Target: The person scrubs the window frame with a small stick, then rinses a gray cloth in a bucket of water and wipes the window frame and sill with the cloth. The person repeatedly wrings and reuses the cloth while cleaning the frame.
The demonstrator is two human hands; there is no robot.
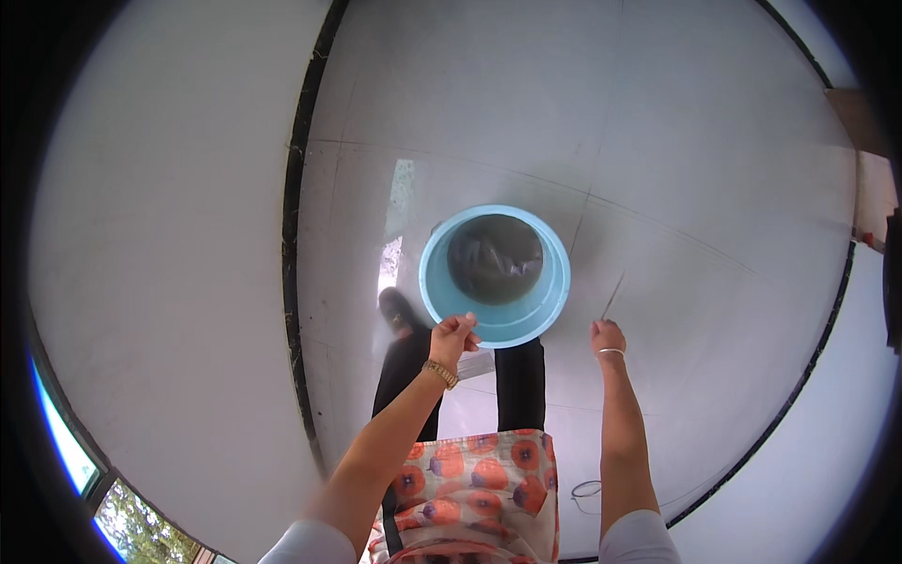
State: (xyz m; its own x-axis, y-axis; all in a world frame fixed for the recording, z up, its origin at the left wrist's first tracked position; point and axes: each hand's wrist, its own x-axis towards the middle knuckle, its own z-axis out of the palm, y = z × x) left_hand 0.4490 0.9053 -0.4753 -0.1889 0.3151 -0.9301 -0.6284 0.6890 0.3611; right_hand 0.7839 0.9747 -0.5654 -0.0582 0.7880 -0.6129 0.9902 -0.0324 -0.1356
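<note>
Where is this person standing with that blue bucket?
Probably indoors, in a tiled room or hallway: glossy pale floor tiles with a black inlaid border strip, and a window low on the left. The left hand grips the light blue bucket.

The bucket (495, 320) looks like smooth light-blue plastic with a soft sheen along its rim; what lies inside is dark, wet-looking and too dim to name. The floor (676, 169) is pale polished tile, glossy enough to mirror the light, with thin joints and a glossy black border strip (293, 235). A gold-coloured metal bracelet (440, 373) shines on the left wrist, and a thin bright bangle (612, 352) on the right. The apron (479, 479) is matt printed cloth; the trousers (520, 385) are dull black fabric.
</note>
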